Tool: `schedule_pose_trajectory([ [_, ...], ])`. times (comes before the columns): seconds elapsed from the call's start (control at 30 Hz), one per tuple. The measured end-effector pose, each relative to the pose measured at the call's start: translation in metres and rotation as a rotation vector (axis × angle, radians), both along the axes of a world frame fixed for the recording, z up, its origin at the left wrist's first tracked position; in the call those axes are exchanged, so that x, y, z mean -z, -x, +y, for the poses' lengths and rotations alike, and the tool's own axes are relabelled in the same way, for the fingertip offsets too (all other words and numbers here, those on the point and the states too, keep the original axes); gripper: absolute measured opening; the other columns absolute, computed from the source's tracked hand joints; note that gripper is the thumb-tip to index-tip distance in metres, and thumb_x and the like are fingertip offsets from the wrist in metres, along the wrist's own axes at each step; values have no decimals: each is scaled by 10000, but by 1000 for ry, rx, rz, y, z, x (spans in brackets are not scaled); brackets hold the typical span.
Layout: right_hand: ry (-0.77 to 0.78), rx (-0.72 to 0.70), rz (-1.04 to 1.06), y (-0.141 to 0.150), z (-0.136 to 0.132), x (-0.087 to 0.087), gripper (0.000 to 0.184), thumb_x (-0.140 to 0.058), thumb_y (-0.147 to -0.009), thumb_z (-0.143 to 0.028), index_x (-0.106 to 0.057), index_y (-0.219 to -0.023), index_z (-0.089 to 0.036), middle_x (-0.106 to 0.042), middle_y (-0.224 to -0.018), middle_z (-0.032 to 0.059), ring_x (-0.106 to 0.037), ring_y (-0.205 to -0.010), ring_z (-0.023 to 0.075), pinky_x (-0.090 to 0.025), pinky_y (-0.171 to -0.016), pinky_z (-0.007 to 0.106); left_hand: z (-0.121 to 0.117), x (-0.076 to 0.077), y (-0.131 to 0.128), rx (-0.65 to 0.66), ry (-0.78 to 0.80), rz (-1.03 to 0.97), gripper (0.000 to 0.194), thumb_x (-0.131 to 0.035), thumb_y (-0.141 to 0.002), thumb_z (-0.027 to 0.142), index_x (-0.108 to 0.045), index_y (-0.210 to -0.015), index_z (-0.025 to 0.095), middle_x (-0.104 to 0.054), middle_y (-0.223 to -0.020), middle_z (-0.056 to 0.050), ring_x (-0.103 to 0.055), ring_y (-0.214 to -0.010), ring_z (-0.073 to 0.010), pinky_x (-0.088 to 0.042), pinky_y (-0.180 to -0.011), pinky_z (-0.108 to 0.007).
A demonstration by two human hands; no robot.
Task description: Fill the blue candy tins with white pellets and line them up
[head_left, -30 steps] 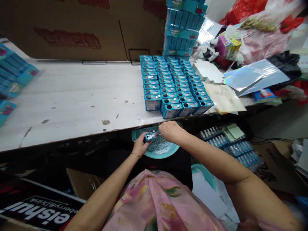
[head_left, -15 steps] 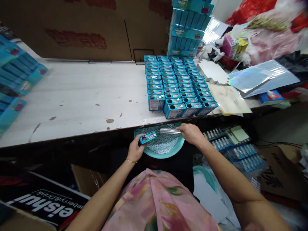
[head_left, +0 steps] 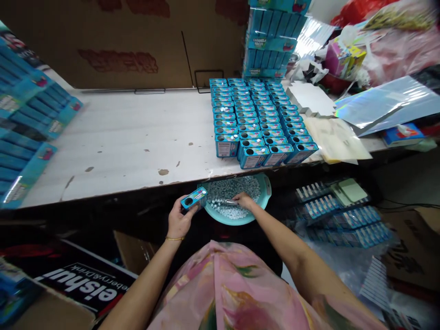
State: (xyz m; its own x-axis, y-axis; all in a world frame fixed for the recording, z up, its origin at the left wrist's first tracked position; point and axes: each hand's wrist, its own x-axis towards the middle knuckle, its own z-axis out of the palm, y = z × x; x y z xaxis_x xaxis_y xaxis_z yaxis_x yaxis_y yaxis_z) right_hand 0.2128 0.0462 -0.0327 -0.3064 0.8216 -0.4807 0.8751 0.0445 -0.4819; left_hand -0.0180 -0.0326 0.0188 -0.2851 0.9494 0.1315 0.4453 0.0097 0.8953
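Observation:
My left hand (head_left: 180, 221) is closed around a small blue candy tin (head_left: 194, 198), tilted, with a dark round hole in its top. It is held just left of a turquoise basin (head_left: 267, 192) of small white candies (head_left: 230, 183). In the basin my right hand (head_left: 244, 200) grips a shiny scoop (head_left: 229, 201), its tip down among the candies. Above, on the table, stand tight rows of the same blue tins (head_left: 255, 158), dark holes upward, with a few white candies lying on some tops.
A white table (head_left: 137, 123) runs across the view. Stacked blue display boxes (head_left: 264, 41) stand at its back, with more packs (head_left: 37, 114) at left. Plastic sheets (head_left: 385, 105) lie at right. Below are packed trays (head_left: 343, 215) and a black printed carton (head_left: 89, 279).
My right hand has moved left and down, bringing the scoop into the candies. My left hand has drawn the tin left, off the basin.

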Motion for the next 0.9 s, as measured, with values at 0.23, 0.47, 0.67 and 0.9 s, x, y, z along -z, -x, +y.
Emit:
schedule_pose_trajectory([
  [0.23,-262,-68,224,-44,-8,-80,326,-438,-734,-125,-643,-978,-195,-655,-875,14,-558,-787,117,-393,-692,196,10,2,-14,84,-39,40,384,-583,-659,334,-503,-1003,181,-588,-937,-37,-554,-850,-172,-435,-805,-324],
  [0.47,-455,-311,-237,-17,-33,-174,298,-377,-763,-150,-640,-878,-231,-610,-870,44,-554,-828,159,-385,-676,238,19,2,-48,215,-24,194,357,-527,-672,219,-510,-1025,169,-592,-973,-59,-548,-912,-203,-416,-840,-344],
  [0.67,-510,-387,-402,1,-46,-196,276,-348,-781,-140,-614,-844,-179,-590,-874,85,-557,-805,176,-401,-636,254,21,4,-51,236,-51,234,346,-514,-682,206,-510,-1026,173,-586,-1007,-61,-536,-950,-209,-409,-861,-353],
  [0.9,-476,-173,-330,-52,-46,-167,354,-334,-804,-177,-574,-1031,-305,-591,-923,4,-546,-856,136,-371,-621,218,5,-31,-36,251,-152,411,353,-492,-693,172,-506,-1045,198,-579,-1028,-63,-522,-966,-221,-399,-866,-365],
])
